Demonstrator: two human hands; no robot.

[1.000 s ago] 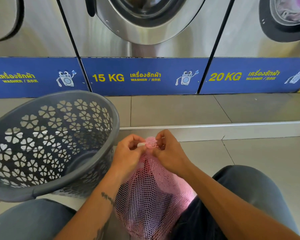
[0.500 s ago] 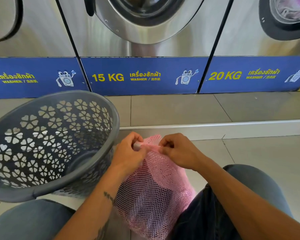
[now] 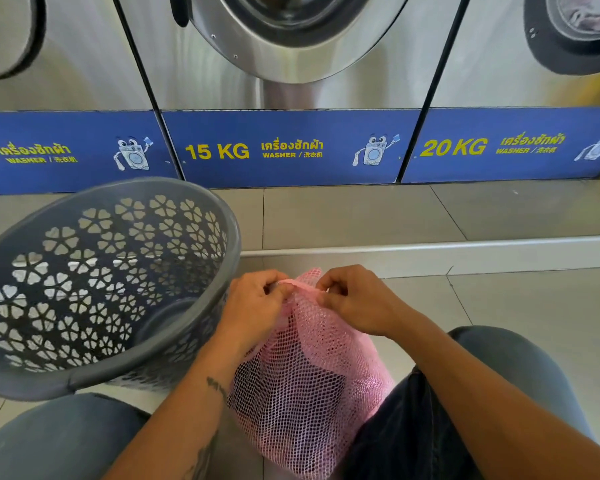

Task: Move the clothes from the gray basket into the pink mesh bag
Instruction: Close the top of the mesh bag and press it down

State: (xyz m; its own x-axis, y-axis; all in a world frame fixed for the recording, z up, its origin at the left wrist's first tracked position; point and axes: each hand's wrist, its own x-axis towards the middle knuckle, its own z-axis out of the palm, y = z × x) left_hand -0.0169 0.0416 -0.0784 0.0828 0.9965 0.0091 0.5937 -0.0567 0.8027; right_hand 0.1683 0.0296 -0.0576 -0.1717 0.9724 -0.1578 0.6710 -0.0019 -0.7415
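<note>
The pink mesh bag (image 3: 305,386) stands bulging between my knees, with pink and darker cloth showing through the net. My left hand (image 3: 253,310) and my right hand (image 3: 357,299) both pinch the bag's gathered top edge, a short strip of it stretched between them. The gray basket (image 3: 84,372) with flower-shaped holes sits tilted toward me at the left, touching my left wrist. I see no clothes inside it.
A row of steel washers (image 3: 291,46) with blue 15 KG and 20 KG panels stands ahead on a raised tiled step (image 3: 430,251). The right washer's door (image 3: 575,32) shows laundry behind glass. My knees in gray trousers frame the bag on the tiled floor (image 3: 534,306).
My hands moved slightly apart along the bag's top, the right one sliding right, so the pinched edge is now stretched wider. The basket has not moved.
</note>
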